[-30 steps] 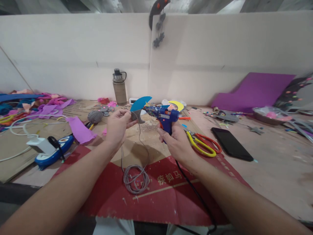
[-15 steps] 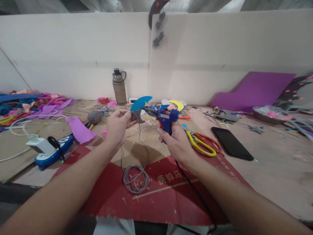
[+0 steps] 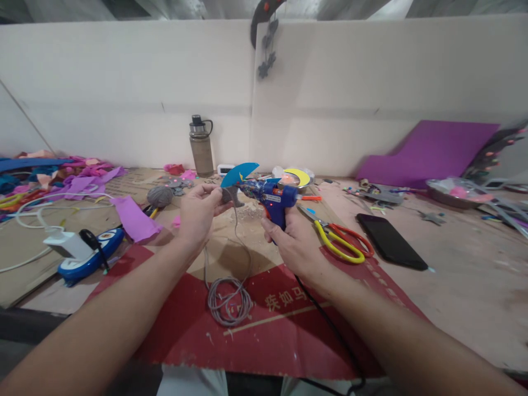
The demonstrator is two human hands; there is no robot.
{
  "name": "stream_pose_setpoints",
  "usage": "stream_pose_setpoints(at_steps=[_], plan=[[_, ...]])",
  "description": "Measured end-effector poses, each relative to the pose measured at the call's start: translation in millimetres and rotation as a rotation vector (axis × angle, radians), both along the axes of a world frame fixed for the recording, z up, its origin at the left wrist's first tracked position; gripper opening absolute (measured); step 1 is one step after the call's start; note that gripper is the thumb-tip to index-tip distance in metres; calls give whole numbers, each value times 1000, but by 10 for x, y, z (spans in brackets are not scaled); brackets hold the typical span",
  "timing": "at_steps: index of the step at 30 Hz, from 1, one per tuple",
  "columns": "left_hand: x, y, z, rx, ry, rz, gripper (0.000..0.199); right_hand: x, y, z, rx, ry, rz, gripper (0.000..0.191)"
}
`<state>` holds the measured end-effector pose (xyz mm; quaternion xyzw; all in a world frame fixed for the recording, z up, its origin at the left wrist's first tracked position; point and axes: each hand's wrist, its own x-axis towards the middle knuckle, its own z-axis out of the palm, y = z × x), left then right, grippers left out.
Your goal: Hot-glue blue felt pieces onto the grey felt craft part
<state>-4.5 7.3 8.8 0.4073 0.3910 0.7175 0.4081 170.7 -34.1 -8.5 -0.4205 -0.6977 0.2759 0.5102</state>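
Note:
My left hand (image 3: pixel 198 213) pinches a blue curved felt piece (image 3: pixel 236 175) together with a grey felt piece (image 3: pixel 232 196) just under it. A thin grey cord (image 3: pixel 236 225) hangs from the grey piece down to a loose coil (image 3: pixel 229 302) on the red cardboard (image 3: pixel 185 335). My right hand (image 3: pixel 300 237) is wrapped round the handle of a blue glue gun (image 3: pixel 277 199), thumb towards me. The gun's nozzle points left, at the inner edge of the blue piece; whether it touches is hard to tell. Its black cable (image 3: pixel 325 316) runs down over the cardboard.
Scissors (image 3: pixel 340 242) and a black phone (image 3: pixel 391 242) lie right of my right hand. A yellow crescent (image 3: pixel 299 177) lies behind the gun. On the left are a blue power strip (image 3: pixel 91 257), a grey yarn ball (image 3: pixel 160 196) and felt scraps (image 3: pixel 88 181). A bottle (image 3: pixel 202 147) stands by the wall.
The glue gun has shifted slightly left and towards the blue piece, with my right hand round it. My left hand and the felt pieces have barely moved.

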Motion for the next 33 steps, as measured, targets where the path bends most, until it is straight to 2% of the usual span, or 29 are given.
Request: stream_pose_setpoints(at_steps=[5, 12, 17, 24, 33], plan=[[28, -27, 20, -10, 28, 18, 13, -27, 4, -30, 1, 12, 52, 15], [21, 2, -35, 28, 63, 22, 15, -69, 31, -89, -19, 25, 109, 20], [10, 10, -37, 31, 76, 19, 16, -61, 25, -81, -18, 26, 107, 18], [10, -22, 11, 4, 8, -6, 15, -16, -16, -13, -35, 25, 5, 13], [-15, -38, 1, 16, -1, -35, 15, -29, 1, -17, -110, 175, 66, 16]])
